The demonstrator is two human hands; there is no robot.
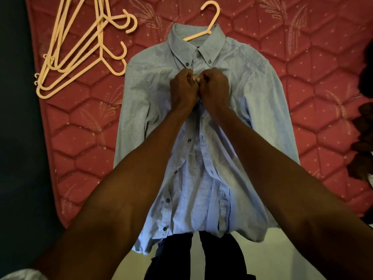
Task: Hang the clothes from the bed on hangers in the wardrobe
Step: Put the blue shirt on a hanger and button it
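Note:
A light blue button-down shirt (252, 102) lies face up on the red quilted bed (302, 47). A cream plastic hanger (210, 19) sits inside its collar, with the hook sticking out above. My left hand (182, 88) and my right hand (215, 85) meet at the shirt's placket just below the collar. Both pinch the front edges together at a button. Below my hands the shirt front lies open, and its hem hangs over the bed's near edge.
Several spare cream hangers (84, 49) lie in a pile at the bed's upper left. Dark clothes (363, 138) lie at the right edge. Dark trousers (201, 257) show below the hem. A dark floor strip runs along the left.

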